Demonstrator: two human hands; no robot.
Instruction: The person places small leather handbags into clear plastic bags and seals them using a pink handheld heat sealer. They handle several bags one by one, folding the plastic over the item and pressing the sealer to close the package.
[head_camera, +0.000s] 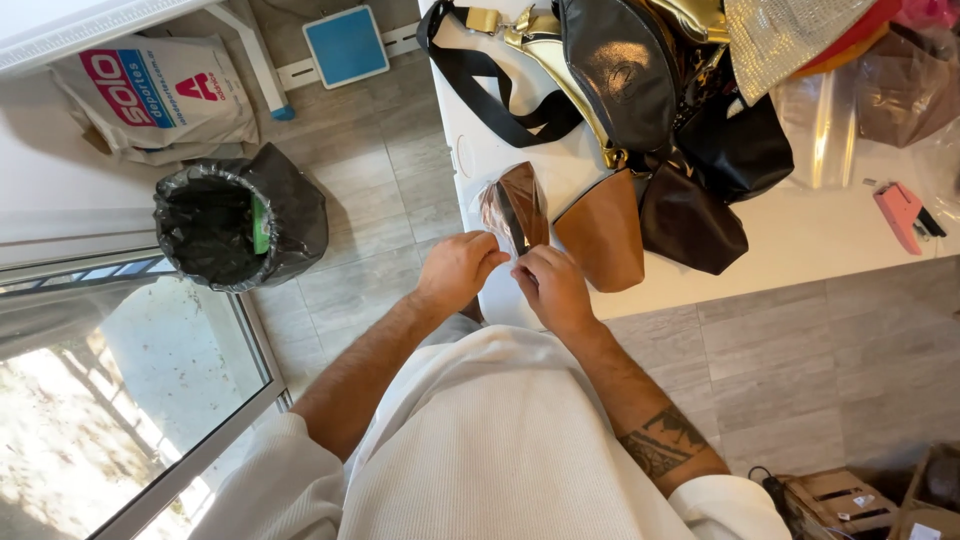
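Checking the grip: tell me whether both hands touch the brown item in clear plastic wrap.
Touching. The head view shows left hand and right hand pinching the brown plastic-wrapped item at its lower end.

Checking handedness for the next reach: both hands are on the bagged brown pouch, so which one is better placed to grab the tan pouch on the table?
Right, probably. The right hand sits beside the tan pouch; the left hand is on the far side of the bagged brown pouch.

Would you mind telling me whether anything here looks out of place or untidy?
The bags lie heaped at the white table's far side, straps trailing. Both hands, left hand and right hand, hold a brown pouch in clear wrap; nothing looks spilled or damaged.
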